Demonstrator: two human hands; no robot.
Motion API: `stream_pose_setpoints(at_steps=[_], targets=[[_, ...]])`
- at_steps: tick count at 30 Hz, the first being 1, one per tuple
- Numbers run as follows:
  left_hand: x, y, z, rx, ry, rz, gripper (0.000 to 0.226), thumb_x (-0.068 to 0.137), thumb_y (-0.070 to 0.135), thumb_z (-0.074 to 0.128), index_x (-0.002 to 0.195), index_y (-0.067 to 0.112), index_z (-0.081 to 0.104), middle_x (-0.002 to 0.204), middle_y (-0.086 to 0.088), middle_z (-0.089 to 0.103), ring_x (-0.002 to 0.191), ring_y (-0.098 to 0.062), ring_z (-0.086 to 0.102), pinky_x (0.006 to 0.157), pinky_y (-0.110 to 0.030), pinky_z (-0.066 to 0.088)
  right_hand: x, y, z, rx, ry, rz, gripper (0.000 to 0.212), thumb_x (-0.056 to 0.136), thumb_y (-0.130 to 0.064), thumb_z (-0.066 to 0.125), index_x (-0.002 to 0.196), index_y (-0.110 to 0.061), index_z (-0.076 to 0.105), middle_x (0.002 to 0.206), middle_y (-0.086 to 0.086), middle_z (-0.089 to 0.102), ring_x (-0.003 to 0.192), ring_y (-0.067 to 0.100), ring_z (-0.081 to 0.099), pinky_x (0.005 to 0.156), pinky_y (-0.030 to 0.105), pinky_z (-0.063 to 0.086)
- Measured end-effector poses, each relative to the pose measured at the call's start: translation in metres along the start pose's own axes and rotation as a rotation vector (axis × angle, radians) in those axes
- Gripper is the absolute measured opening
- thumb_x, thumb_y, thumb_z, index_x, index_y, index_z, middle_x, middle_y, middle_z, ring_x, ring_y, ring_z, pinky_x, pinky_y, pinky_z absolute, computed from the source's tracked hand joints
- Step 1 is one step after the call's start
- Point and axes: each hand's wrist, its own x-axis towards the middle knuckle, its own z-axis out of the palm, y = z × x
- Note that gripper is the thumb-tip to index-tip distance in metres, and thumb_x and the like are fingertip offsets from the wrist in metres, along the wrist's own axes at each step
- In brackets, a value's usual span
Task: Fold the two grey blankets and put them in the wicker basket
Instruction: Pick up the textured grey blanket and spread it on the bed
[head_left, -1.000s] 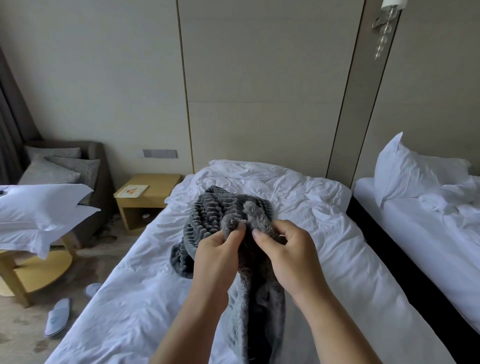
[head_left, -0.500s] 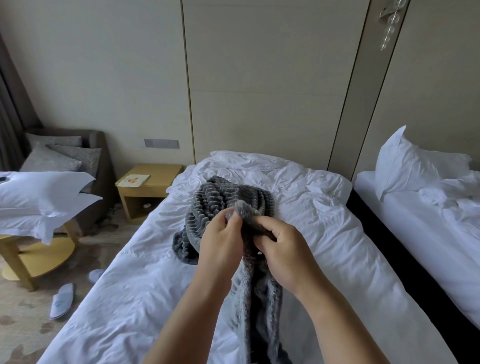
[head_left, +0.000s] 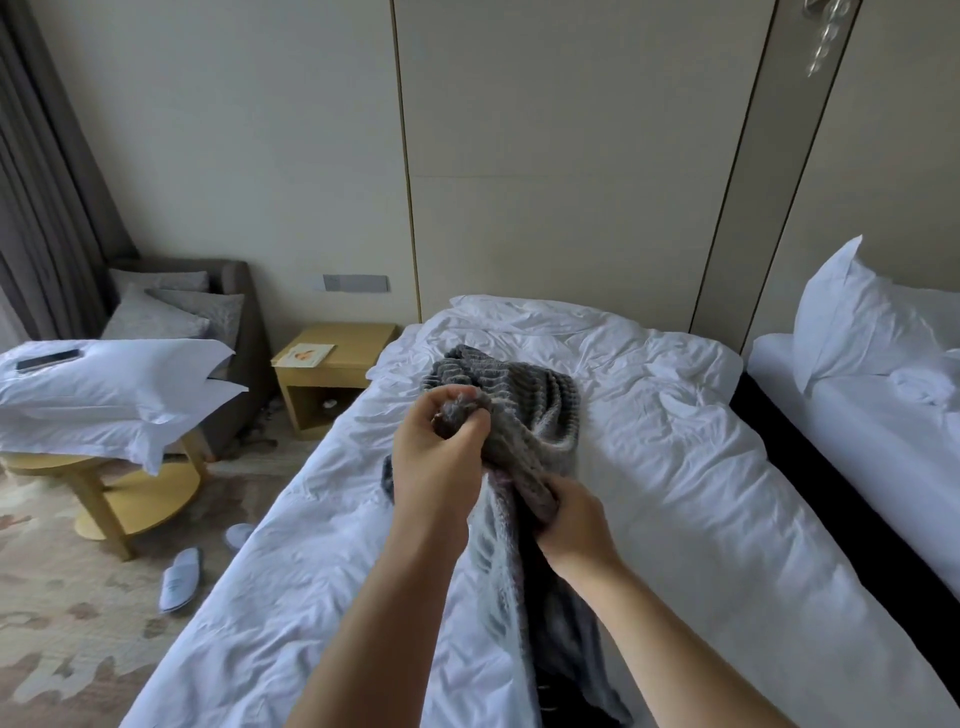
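Grey blanket (head_left: 524, 410): soft, limp, probably light; bunches readily. Left hand (head_left: 434, 467) fingers clench a corner; right hand (head_left: 576, 519) fingers grip the edge below. Take hold at corners.

Grey blanket (head_left: 540, 400), lower end off-frame.

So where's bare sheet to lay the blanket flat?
Bare sheet right of the blanket, out to the gap between beds, and left of the left hand. The middle is crowded: blanket bunched there, right hand gripping it too.
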Motion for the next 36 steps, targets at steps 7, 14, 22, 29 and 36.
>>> stream_pose_setpoints(at_steps=[7, 14, 22, 29, 36], targets=[[0.038, 0.027, -0.081, -0.133, 0.377, 0.157, 0.026, 0.09, 0.003, 0.056, 0.078, 0.026, 0.061, 0.083, -0.004, 0.062, 0.079, -0.026, 0.059, 0.068, -0.039, 0.052, 0.017, 0.082, 0.005, -0.227, 0.021, 0.239, 0.032, 0.08, -0.003, 0.056, 0.053, -0.018, 0.046, 0.059, 0.013, 0.063, 0.067, 0.036, 0.063, 0.052, 0.034, 0.029], [0.055, 0.008, -0.113, 0.082, 0.295, 0.047, 0.047, 0.091, -0.007, 0.039, 0.072, 0.02, 0.072, 0.086, -0.008, 0.067, 0.074, -0.019, 0.061, 0.063, -0.028, 0.05, 0.05, 0.027, -0.007, 0.179, 0.146, 0.468, 0.018, 0.088, -0.003, 0.05, 0.093, -0.001, 0.067, 0.096, 0.023, 0.068, 0.091, 0.036, 0.062, 0.071, 0.033, 0.043], [0.009, -0.041, -0.045, 0.777, -0.375, 0.006, 0.024, 0.067, 0.03, 0.06, 0.066, 0.006, 0.059, 0.055, -0.002, 0.055, 0.053, -0.008, 0.047, 0.054, -0.028, 0.038, 0.035, -0.122, -0.014, 0.329, -0.201, -0.152, 0.037, 0.055, -0.005, 0.047, 0.077, -0.026, 0.069, 0.07, -0.004, 0.07, 0.071, 0.005, 0.066, 0.065, 0.019, 0.055], [0.033, -0.041, -0.057, 0.804, -0.011, 0.117, 0.035, 0.079, 0.013, 0.061, 0.048, 0.013, 0.046, 0.038, 0.006, 0.038, 0.041, -0.007, 0.036, 0.043, -0.018, 0.03, 0.04, -0.07, -0.017, 0.006, -0.094, -0.291, 0.044, 0.072, 0.01, 0.054, 0.104, -0.016, 0.068, 0.094, -0.005, 0.069, 0.09, 0.012, 0.063, 0.078, 0.016, 0.046], [0.032, -0.05, -0.074, 0.598, -0.077, 0.056, 0.025, 0.072, 0.01, 0.077, 0.074, 0.035, 0.077, 0.069, 0.024, 0.069, 0.064, 0.014, 0.06, 0.063, -0.004, 0.044, 0.044, 0.041, -0.014, -0.094, 0.135, 0.188, 0.02, 0.085, -0.003, 0.049, 0.088, -0.007, 0.069, 0.092, 0.017, 0.066, 0.092, 0.034, 0.06, 0.068, 0.028, 0.037]])
